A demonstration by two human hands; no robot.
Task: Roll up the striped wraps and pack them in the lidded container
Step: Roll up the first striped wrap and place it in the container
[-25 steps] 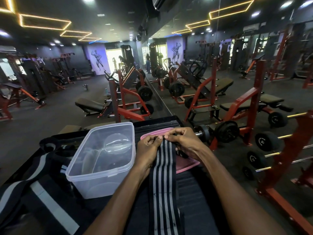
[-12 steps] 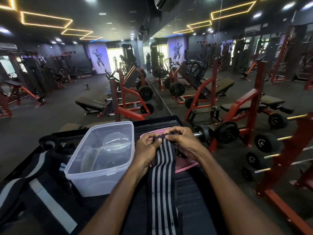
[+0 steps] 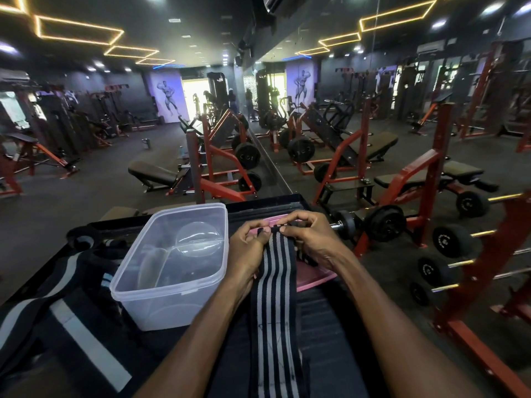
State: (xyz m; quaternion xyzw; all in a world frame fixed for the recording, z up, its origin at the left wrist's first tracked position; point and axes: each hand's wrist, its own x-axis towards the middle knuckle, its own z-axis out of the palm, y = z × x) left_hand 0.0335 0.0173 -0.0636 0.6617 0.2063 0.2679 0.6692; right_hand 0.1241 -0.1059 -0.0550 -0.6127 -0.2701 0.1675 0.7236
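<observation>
Black wrap (image 3: 274, 305) with grey stripes, stretched flat down the middle of a dark tabletop (image 3: 321, 326), far end lifted over the pink lid (image 3: 313, 278). Left hand (image 3: 247, 248) and right hand (image 3: 309, 239) side by side at that far end, thumbs and fingertips curled in and pinching the top edge of the wrap, the edge bunched into a small fold between them; hard to tell whether a full turn is rolled there. Near end of the wrap running off the bottom of the view between the two forearms.

Just left of the left hand, a clear plastic container (image 3: 172, 265), open at the top, nothing striped inside, only reflections showing through its walls. Lid lying flat under the hands and the wrap, partly covered by both. More striped wraps (image 3: 51, 300) heaped loose on the left of the tabletop, touching the container's left side.

Beyond the table: red-framed benches (image 3: 382, 147), a dumbbell (image 3: 370, 222) near the right hand, a rack of dumbbells (image 3: 448, 254) along the right, a mirrored wall, yellow light strips on the ceiling.
</observation>
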